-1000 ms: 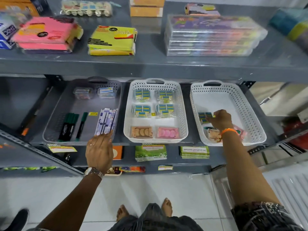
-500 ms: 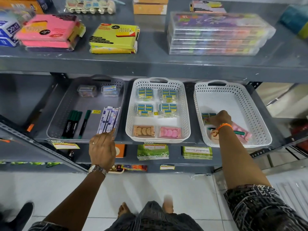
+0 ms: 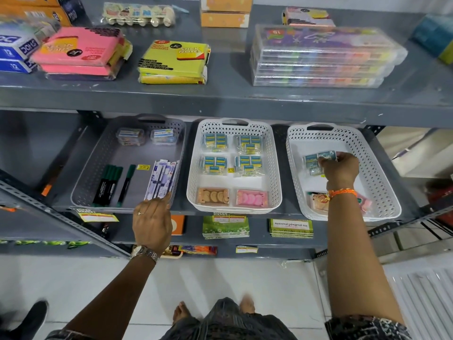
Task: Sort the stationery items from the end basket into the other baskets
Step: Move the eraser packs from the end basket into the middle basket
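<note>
Three baskets are being presented on the middle shelf: a grey basket (image 3: pixel 107 153) at 9 o'clock, a white centre basket (image 3: pixel 193 173) at 12 o'clock, and the white end basket (image 3: pixel 382 173) at 3 o'clock

A clear-wrapped eraser pack (image 3: pixel 316 159), blue and green in print, is being pinched by the fingers of the right hand (image 3: pixel 342 169) just above the end basket floor, toward its far half. The grip is being kept narrow, closed on one edge of the pack only. The left hand (image 3: pixel 152 222) is being rested at the near rim of the grey basket, fingertips touching the wrapped pen bundle (image 3: pixel 161 179); whether anything is being gripped there cannot be told

Hazards judged from this position:
- The pack is being held by an edge. The glossy film is likely slippery, so a drop back into the end basket is possible during lifting
- The pack is likely flexible and may sag, catching the perforated basket wall on the way across toward 12 o'clock
- Four matching packs (image 3: pixel 230 154) are already being stored in the centre basket's far half; careless placement could disturb those rows
- Remaining items (image 3: pixel 318 201) at the end basket's near end are being partly hidden by the right forearm, so their count cannot be told

Appearance of the item: small, flat, several blue-labelled blocks being sealed together under transparent wrap, matching the centre-basket stock
</note>
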